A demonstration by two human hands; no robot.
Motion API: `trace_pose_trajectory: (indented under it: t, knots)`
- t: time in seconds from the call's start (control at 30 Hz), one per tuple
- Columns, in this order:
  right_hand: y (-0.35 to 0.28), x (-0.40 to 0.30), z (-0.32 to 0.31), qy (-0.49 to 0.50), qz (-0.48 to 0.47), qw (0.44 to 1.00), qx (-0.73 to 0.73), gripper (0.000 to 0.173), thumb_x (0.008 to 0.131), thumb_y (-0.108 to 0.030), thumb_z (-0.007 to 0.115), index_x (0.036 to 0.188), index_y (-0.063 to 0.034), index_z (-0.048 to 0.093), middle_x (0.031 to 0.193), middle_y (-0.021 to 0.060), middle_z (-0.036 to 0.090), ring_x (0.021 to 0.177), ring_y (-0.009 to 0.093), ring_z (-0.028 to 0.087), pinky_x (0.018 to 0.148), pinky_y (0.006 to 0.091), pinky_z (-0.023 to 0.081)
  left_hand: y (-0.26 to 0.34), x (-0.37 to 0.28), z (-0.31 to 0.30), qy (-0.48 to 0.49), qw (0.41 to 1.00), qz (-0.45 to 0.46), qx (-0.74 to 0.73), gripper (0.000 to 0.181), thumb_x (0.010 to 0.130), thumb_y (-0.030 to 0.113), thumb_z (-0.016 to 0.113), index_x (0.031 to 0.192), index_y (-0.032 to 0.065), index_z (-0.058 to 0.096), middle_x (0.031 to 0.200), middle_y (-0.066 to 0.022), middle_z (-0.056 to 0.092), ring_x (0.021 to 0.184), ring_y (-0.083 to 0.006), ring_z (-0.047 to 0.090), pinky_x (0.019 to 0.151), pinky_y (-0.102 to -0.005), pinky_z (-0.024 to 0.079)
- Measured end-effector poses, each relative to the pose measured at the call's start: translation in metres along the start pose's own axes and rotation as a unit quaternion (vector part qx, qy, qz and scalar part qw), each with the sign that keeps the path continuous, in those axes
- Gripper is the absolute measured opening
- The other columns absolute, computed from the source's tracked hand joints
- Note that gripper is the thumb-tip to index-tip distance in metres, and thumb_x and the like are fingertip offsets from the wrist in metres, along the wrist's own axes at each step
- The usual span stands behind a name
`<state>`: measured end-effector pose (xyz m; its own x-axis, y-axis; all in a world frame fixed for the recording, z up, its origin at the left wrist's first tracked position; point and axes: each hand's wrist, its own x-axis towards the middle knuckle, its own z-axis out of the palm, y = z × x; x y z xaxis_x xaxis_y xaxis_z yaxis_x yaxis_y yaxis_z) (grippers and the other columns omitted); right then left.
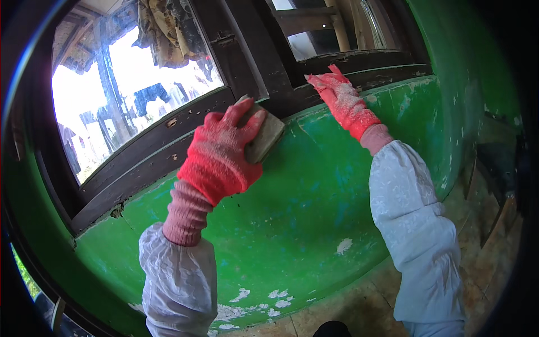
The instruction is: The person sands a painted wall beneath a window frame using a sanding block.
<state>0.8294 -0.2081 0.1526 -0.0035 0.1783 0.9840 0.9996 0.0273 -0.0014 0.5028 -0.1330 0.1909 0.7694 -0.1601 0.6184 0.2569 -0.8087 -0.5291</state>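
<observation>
My left hand (223, 147), in a dusty red work glove, grips a flat grey-brown block (267, 132) by its upper left side. The block lies against the green wall (303, 185) just under the dark wooden window frame (248, 76). My right hand (341, 97), also in a dusty red glove, reaches to the sill of the right window (349, 63). Its fingers point up and left near the dark wood, and at their tips a small pale piece shows; whether it is held cannot be told. Both forearms wear white sleeves.
The left window pane (139, 92) shows hanging cloth and laundry outside. The frame wood is chipped. White patches of bare plaster (240, 311) mark the wall's lower part. A tiled floor (362, 299) runs below, with a dark object with wooden parts (497, 181) at the right.
</observation>
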Motion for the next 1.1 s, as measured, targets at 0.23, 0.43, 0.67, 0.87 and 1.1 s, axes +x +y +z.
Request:
trace_pose_trajectory:
  t: [0.23,0.43,0.67,0.87,1.1]
  knots:
    - [-0.016,0.012,0.010,0.054,-0.052,0.997,-0.032,0.033,0.102,-0.042,0.049,0.127,-0.0281,0.066,0.122,0.0033,0.066,0.133,0.034,0.046,0.119,0.0432,0.030,0.011,0.034,-0.009,-0.039,0.997,0.059,0.011,0.082,0.065,0.028,0.074,0.142,0.0171,0.051,0.151,-0.0114,0.040,0.120,-0.0410,0.051,0.103,-0.0473,0.045]
    - [-0.004,-0.003,-0.004,0.004,-0.022,1.000,-0.020,0.030,0.102,-0.037,0.050,0.124,-0.0281,0.067,0.122,0.0039,0.065,0.132,0.031,0.046,0.119,0.0434,0.030,-0.002,0.012,0.005,-0.018,0.999,0.042,0.015,0.085,0.065,0.028,0.079,0.145,0.0277,0.050,0.153,-0.0194,0.034,0.128,-0.0423,0.048,0.104,-0.0480,0.044]
    - [-0.002,-0.003,0.002,0.059,-0.055,0.993,-0.091,0.028,0.098,-0.026,0.055,0.122,-0.0252,0.068,0.118,0.0026,0.067,0.125,0.025,0.053,0.118,0.0436,0.032,0.010,0.038,-0.016,-0.095,0.991,0.045,0.078,0.080,0.065,0.035,0.078,0.141,0.0305,0.054,0.151,-0.0132,0.038,0.123,-0.0393,0.050,0.103,-0.0467,0.045]
    - [-0.022,0.003,0.001,0.044,-0.052,0.996,-0.066,0.030,0.097,-0.027,0.057,0.124,-0.0206,0.067,0.121,0.0049,0.065,0.127,0.027,0.051,0.118,0.0445,0.031,0.001,0.049,-0.023,-0.090,0.991,0.062,0.081,0.079,0.065,0.035,0.077,0.140,0.0301,0.055,0.148,-0.0131,0.042,0.118,-0.0382,0.054,0.102,-0.0449,0.047]
    - [-0.010,-0.001,0.001,0.028,-0.046,0.998,-0.041,0.031,0.096,-0.025,0.057,0.125,-0.0217,0.067,0.121,0.0048,0.066,0.124,0.023,0.054,0.119,0.0442,0.030,0.001,0.049,-0.015,-0.110,0.992,0.054,0.034,0.080,0.064,0.038,0.078,0.141,0.0303,0.055,0.150,-0.0145,0.040,0.120,-0.0401,0.052,0.104,-0.0457,0.044]
